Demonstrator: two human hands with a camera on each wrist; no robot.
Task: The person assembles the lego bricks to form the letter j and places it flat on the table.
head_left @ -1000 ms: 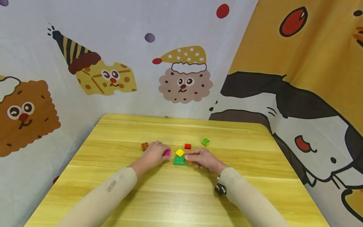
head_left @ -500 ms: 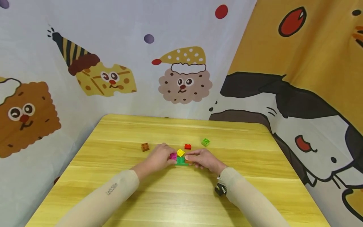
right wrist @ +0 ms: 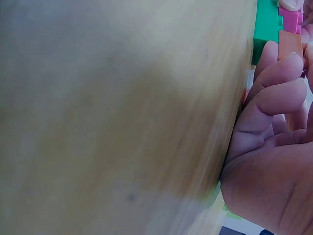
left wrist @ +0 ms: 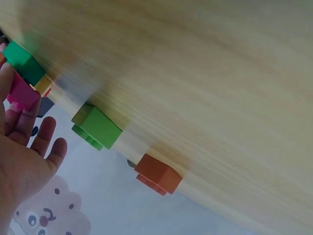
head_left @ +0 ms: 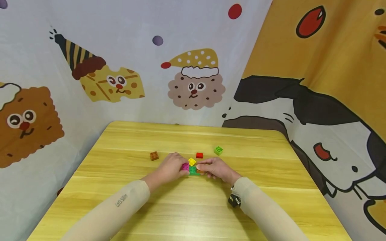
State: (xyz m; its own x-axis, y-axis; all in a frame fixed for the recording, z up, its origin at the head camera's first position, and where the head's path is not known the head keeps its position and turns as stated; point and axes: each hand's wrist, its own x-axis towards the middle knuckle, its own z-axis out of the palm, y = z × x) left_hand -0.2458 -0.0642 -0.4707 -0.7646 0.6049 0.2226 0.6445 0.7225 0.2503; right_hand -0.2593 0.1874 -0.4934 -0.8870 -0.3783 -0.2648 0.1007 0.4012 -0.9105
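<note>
In the head view a green brick lies between the two hands. My left hand pinches a pink brick at the green brick's left end. On its right end, my right hand pinches an orange brick, partly covered by the fingers. Just behind the green brick is a yellow brick. The left wrist view has the pink brick between thumb and fingers, against the green brick. In the right wrist view the orange brick sits on the green brick.
Behind the hands on the wooden table lie a red brick and a light green brick. A brown brick is to the left of the left hand. A printed cloth hangs behind the table.
The left hand has moved right with the pink brick, from beside the green brick onto its left end. My right hand has stayed at the orange brick.
</note>
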